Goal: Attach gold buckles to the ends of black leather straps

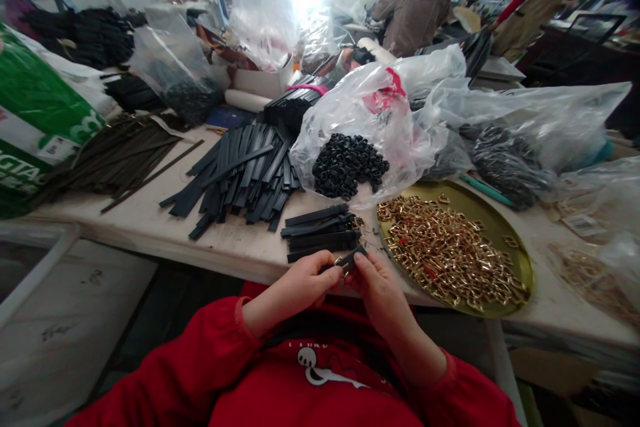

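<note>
Close to my body, at the table's front edge, both hands meet on a short black strap [352,259] with a small gold buckle [339,260] at its left end. My left hand [316,278] is closed at the buckle end, thumb and finger together. With thumb on top, my right hand [375,285] pinches the strap's other end. Just beyond my hands lies a small stack of black straps [323,230], gold metal showing at their right ends. A round gold-coloured tray [523,260] heaped with gold buckles [450,253] stands to the right of my right hand.
Small black loops [350,163] spill from a clear plastic bag [345,103] behind the stack. Loose black strips [245,170] and brown strips [115,153] lie leftward on the table [150,213]. A green bag [40,100] stands far left. A person [417,7] is in the background.
</note>
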Demonstrator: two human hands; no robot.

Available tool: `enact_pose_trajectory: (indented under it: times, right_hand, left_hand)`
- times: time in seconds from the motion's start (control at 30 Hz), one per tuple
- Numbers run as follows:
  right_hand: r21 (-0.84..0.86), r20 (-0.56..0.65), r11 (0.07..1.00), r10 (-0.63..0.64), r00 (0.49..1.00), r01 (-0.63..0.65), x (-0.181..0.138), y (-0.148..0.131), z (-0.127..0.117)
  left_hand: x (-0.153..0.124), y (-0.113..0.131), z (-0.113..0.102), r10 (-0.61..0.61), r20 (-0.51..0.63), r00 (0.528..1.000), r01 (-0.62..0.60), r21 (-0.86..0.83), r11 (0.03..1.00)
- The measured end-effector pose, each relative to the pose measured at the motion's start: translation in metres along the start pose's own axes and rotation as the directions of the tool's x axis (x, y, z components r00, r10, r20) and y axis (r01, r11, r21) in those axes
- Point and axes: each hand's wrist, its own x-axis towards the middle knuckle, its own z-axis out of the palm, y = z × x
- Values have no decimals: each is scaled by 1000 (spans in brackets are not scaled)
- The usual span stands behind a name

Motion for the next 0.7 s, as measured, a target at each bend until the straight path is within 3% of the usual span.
enact_pose_trajectory:
  times: [0.07,0.13,0.2,0.27,0.33,0.5,0.6,0.7]
  right_hand:
    - [-59,1,998,-16,1000,16,-1,0,-1]
    - [-268,-42,948,-188,981,170,-4,0,-2]
    - [-474,-24,806,-415,910,355,-7,0,-4]
    - [-557,36,696,-524,851,452,-7,-1,-7]
    - [-562,67,695,-501,863,448,-5,-1,-10]
    - [-481,93,834,-259,961,271,3,0,-11]
    - [-446,146,851,-238,960,278,4,-4,-9]
    - [-516,291,787,-212,933,340,16,-21,-12]
  left_hand:
    - [1,0,1,-36,-12,999,35,-47,998]
    - [1,-1,2,-71,-25,997,70,-62,996]
    - [1,-1,3,-66,-30,997,65,-35,997]
    - [0,-2,3,-7,-63,998,10,48,999]
    - [-1,-3,4,42,-97,994,-30,129,991]
    - [0,-5,-1,40,-63,997,-31,128,991]
    - [6,-6,-8,5,-85,996,3,95,996]
    - [13,-5,-13,25,-146,989,-19,48,999]
